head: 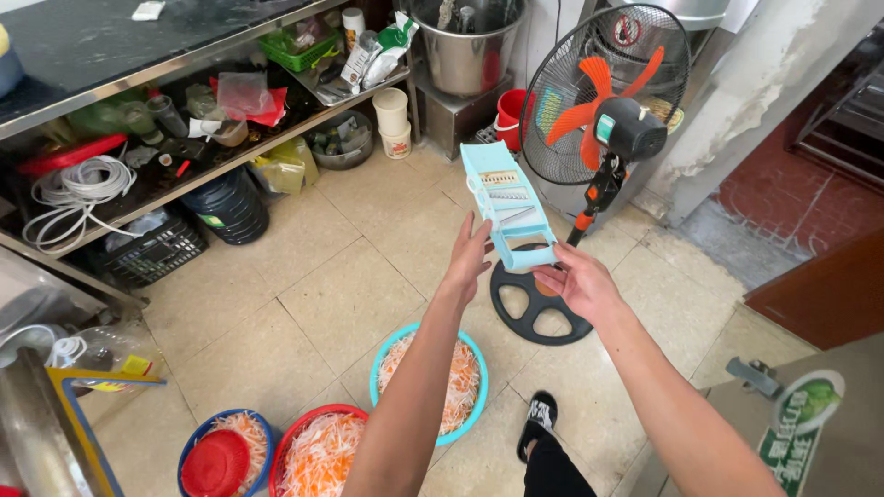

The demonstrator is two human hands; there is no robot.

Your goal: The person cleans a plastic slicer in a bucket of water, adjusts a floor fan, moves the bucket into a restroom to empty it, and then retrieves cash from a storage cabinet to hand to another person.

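Two bare forearms rise from the lower edge, reaching out over the tiled floor (304, 276). The left hand (468, 260) is open, fingers spread and pointing up, fingertips touching the pale blue slicer (505, 204) at its seven o'clock side. The right hand (582, 283), palm up, pinches the slicer's bottom end. At six o'clock below sits a teal basin (387, 357) of shredded vegetables; a standing fan (603, 101) stands at one o'clock.
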